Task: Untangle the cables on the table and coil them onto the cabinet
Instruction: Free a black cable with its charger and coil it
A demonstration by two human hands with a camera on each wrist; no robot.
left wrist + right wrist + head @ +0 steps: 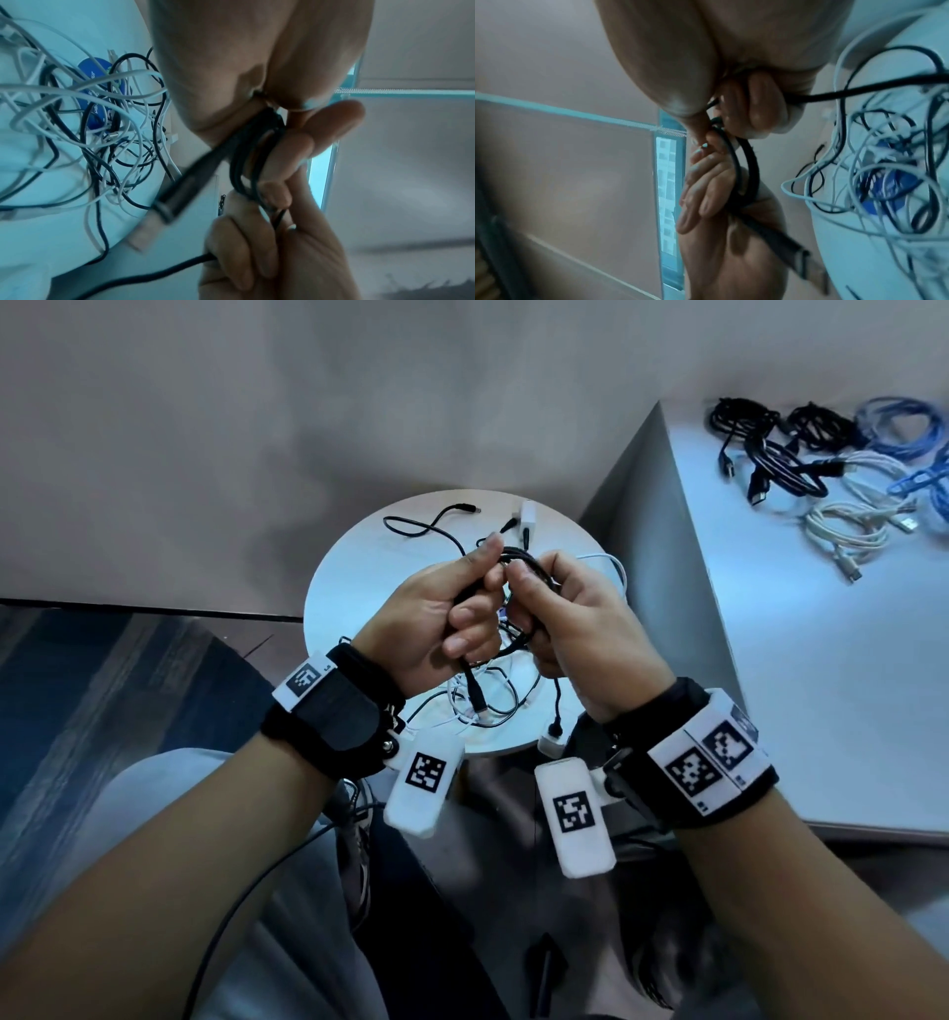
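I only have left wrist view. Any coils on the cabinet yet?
Observer: Yes, head view shows several black, white and blue coiled cables lying on the cabinet.
Operator: Which hand has the black cable?
Observer: Both: the left hand and right hand grip the black cable above the round table.
Operator: Anything past the tangle?
Observer: A loose black lead lies at the table's far side.

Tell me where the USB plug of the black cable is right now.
In the head view, the USB plug dangles below the left hand, above the tangled cables on the round table.
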